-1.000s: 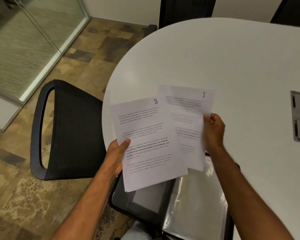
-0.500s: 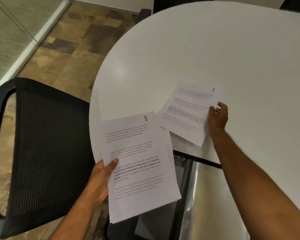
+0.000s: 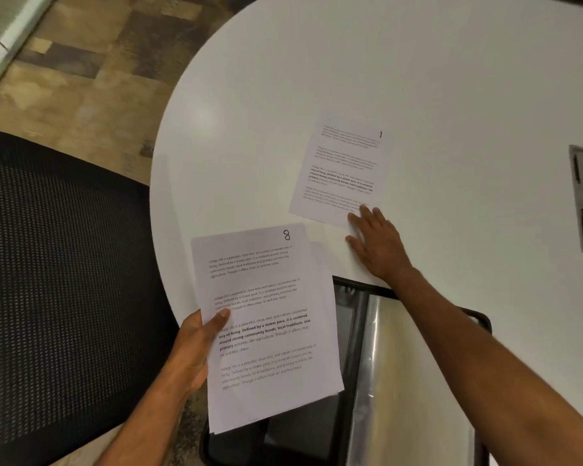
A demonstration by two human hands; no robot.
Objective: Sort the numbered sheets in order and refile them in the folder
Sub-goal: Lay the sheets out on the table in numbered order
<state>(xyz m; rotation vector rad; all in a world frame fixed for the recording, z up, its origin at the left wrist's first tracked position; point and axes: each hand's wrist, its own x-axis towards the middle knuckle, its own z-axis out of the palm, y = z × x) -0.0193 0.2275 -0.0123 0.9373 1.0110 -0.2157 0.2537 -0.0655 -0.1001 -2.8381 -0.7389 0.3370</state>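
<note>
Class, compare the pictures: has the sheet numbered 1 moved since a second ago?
Yes. Sheet 1 went from being held up beside sheet 8 to lying flat farther onto the white table, the right hand touching it.

Rounded white table (image 3: 401, 62), centre to 3 o'clock; black mesh office chair (image 3: 64, 280) at 9; patchwork brown carpet floor (image 3: 98, 72) at 11.

Top sheet (image 3: 266, 324) of the stack I'm holding over the table (image 3: 350, 62) edge is showing a handwritten "8", printed text beginning "Village life is a peaceful, close-knit". Sheet (image 3: 342, 169) lying farther onto the table is showing "1".
</note>
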